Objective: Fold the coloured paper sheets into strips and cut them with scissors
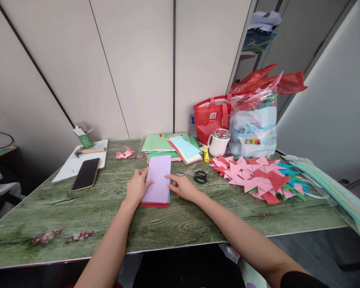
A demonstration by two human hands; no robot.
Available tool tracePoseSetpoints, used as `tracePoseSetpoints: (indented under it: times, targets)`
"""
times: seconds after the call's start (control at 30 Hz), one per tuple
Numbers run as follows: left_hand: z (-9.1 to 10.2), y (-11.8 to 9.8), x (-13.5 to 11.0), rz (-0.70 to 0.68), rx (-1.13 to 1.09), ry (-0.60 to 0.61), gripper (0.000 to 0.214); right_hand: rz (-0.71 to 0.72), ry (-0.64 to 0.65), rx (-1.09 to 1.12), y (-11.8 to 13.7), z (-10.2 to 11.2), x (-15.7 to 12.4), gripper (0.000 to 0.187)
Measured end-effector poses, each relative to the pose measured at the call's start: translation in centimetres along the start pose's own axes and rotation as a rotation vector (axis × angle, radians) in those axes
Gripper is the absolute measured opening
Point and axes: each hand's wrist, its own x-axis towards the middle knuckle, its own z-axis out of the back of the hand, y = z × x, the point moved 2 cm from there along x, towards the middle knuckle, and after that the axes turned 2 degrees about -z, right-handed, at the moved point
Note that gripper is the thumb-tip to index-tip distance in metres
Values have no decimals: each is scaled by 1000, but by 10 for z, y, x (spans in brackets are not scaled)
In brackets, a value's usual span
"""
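Note:
A stack of coloured paper lies on the table in front of me, a purple sheet on top and red showing along its near edge. Along the stack's left edge, my left hand grips it with the thumb resting over the purple sheet. My right hand holds the opposite edge between bent fingers and thumb. Just beyond that hand lies a pair of black-handled scissors. Behind the stack are more coloured sheets and a green paper pack.
Folded pink and red paper pieces are heaped on the right, near a white mug, a yellow glue stick and a red bag. To the left are a phone, a hammer and a white board.

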Motion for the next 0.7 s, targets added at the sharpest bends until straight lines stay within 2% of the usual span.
tracePoseSetpoints:
  times: [0.1, 0.23, 0.4, 0.57, 0.7]
  targets:
    - [-9, -18, -5, -161, 55, 26, 49, 29, 18, -48, -1, -2, 3, 29]
    - [-36, -33, -21, -335, 98, 166, 58, 19, 68, -8, -8, -3, 8, 27]
    - [-53, -30, -33, -365, 197, 277, 69, -32, 44, 179, -12, -2, 17, 15]
    - [-54, -32, -33, -361, 305, 321, 69, -120, 49, 467, -12, -8, 33, 25]
    - [-55, -37, -34, -335, 384, 357, 69, -223, 58, 604, -20, -6, 63, 23]
